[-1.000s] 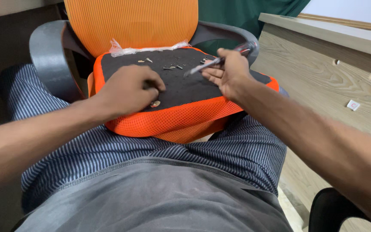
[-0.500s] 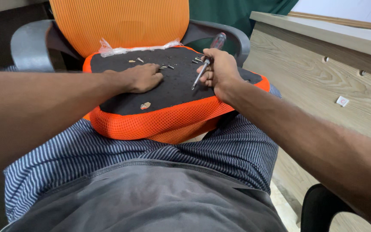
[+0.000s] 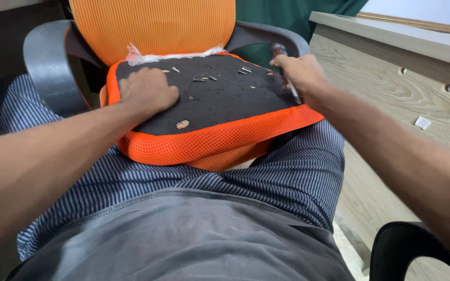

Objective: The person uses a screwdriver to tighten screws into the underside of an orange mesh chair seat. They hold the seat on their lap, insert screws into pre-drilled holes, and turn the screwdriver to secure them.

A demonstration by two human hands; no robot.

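An orange mesh chair seat (image 3: 220, 143) with a black top lies across my lap, tipped against the chair's orange backrest (image 3: 152, 26). My left hand (image 3: 147, 93) rests as a closed fist on the black top at its left side. My right hand (image 3: 300, 73) is at the seat's right edge, closed around a screwdriver (image 3: 283, 67) with a dark handle end showing above the knuckles. Several small screws (image 3: 204, 79) lie loose on the black surface between my hands. A small pale scrap (image 3: 183, 124) lies near the front edge.
Grey chair armrests (image 3: 45, 57) flank the seat on both sides. A light wooden panel (image 3: 407, 99) with holes stands to the right, with a small white tag (image 3: 422, 123) on it. A black chair part (image 3: 417, 250) shows at the bottom right. Clear plastic wrap (image 3: 141, 56) bunches behind the seat.
My left hand slid left on the black top and closed into a fist. My right hand moved with the screwdriver from the seat's middle right out to its right edge.
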